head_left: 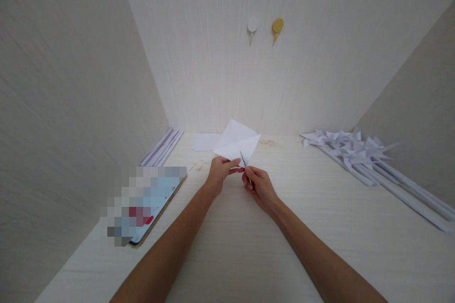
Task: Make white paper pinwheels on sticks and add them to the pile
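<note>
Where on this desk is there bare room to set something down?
Bare desk lies between the forearms, and right of the right hand up to the paper pinwheels. Crowded: tablet and paper strips on the left, pinwheels on the right.

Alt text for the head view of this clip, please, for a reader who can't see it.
Two bare hands hold a folded white paper above a pale table: the left hand pinches its lower edge, and the right hand holds a thin dark tool against it. Paper pinwheels lie at right, rolled paper sticks at left.
</note>
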Demonstrator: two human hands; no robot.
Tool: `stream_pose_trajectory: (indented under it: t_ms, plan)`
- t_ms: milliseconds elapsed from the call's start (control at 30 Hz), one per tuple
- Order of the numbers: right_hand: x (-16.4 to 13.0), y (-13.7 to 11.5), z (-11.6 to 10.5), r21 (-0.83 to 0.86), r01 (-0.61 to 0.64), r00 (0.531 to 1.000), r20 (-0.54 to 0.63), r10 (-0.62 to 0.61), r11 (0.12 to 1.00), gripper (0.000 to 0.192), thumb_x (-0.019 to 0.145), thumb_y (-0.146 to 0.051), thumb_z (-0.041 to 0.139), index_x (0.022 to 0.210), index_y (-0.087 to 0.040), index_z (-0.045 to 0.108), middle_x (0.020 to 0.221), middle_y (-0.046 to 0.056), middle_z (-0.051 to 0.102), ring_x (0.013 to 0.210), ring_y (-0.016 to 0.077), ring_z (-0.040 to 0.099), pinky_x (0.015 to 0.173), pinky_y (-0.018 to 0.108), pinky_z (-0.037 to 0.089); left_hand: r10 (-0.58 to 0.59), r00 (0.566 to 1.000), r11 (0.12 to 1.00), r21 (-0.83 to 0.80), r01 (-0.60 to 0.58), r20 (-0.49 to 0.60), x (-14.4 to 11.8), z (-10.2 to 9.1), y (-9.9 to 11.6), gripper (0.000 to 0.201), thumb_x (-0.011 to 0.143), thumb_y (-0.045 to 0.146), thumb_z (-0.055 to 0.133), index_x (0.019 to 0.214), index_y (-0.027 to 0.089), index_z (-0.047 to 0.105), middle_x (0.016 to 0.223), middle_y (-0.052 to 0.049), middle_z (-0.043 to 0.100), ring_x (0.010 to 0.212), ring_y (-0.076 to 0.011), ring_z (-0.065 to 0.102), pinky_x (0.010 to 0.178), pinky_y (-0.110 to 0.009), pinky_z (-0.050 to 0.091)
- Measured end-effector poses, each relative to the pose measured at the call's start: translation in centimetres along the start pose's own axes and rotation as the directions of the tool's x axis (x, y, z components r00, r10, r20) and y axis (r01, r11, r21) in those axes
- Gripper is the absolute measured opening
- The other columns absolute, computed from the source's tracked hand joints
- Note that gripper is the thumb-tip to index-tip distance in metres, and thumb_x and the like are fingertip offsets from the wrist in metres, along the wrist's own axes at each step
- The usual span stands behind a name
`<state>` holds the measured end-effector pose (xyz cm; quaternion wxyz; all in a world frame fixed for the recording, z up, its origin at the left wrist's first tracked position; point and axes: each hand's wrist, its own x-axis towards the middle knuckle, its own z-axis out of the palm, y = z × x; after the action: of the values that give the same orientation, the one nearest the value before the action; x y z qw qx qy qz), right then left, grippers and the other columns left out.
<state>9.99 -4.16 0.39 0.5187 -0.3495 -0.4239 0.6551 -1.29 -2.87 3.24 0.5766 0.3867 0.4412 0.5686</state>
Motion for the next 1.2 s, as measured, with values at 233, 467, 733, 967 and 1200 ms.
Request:
stream_pose_trajectory:
  t_ms: [233,467,733,967,1200]
  plan:
    - [0.08,0.34,-0.22,-0.033,0.028,1.000,0.013,-0.027,0.999,0.030,0.062,-0.044,0.062,0.062,-0.015,0.055,0.045,-0.006,0.044,0.034,0.0028,0.028,0.035,0.020,0.014,-0.008,1.000,1.000,0.001,0.008,0.012,0.08,-0.21,-0.14,0.022,0.048,0.023,0.073,0.059,0.007,0.062,0.057,-0.004,0.061,0.052,-0.0128,0.058,0.063,-0.030,0.051]
    - [-0.12,0.11,-0.17,-0.113,0.012,0.999,0.038,-0.008,0.994,0.031,0.064,-0.045,0.059,0.069,-0.014,0.057,0.045,-0.006,0.043,0.035,0.0034,0.029,0.036,0.021,0.014,0.046,0.984,0.987,-0.142,-0.071,-0.172,0.38,-0.58,0.47,0.028,0.051,0.018,0.071,0.077,0.011,0.063,0.080,-0.006,0.067,0.066,-0.0128,0.060,0.063,-0.026,0.051]
    - [-0.23,-0.02,-0.10,-0.107,0.009,0.999,0.033,-0.005,0.994,0.033,0.063,-0.046,0.059,0.068,-0.014,0.057,0.044,-0.006,0.043,0.035,0.0035,0.029,0.036,0.021,0.014,0.078,0.977,0.984,-0.144,-0.108,-0.200,0.48,-0.49,0.44,0.028,0.056,0.015,0.068,0.083,0.009,0.062,0.085,-0.009,0.068,0.077,-0.0170,0.062,0.070,-0.029,0.052]
    - [-0.25,-0.07,-0.03,-0.095,0.008,1.000,0.027,-0.005,0.995,0.032,0.062,-0.046,0.060,0.067,-0.014,0.058,0.044,-0.006,0.043,0.035,0.0034,0.029,0.036,0.021,0.014,0.074,0.980,0.983,-0.153,-0.103,-0.184,0.51,-0.56,0.56,0.025,0.056,0.013,0.067,0.080,0.010,0.062,0.084,-0.009,0.067,0.073,-0.0160,0.062,0.068,-0.030,0.053]
    - [-0.12,0.07,0.02,-0.063,0.002,1.000,0.021,-0.001,0.998,0.031,0.060,-0.045,0.062,0.064,-0.015,0.056,0.045,-0.005,0.045,0.035,0.0032,0.028,0.037,0.021,0.014,0.083,0.980,0.987,-0.120,-0.105,-0.179,0.40,-0.41,0.37,0.026,0.053,0.014,0.069,0.078,0.011,0.062,0.084,-0.008,0.067,0.073,-0.0161,0.062,0.068,-0.030,0.052]
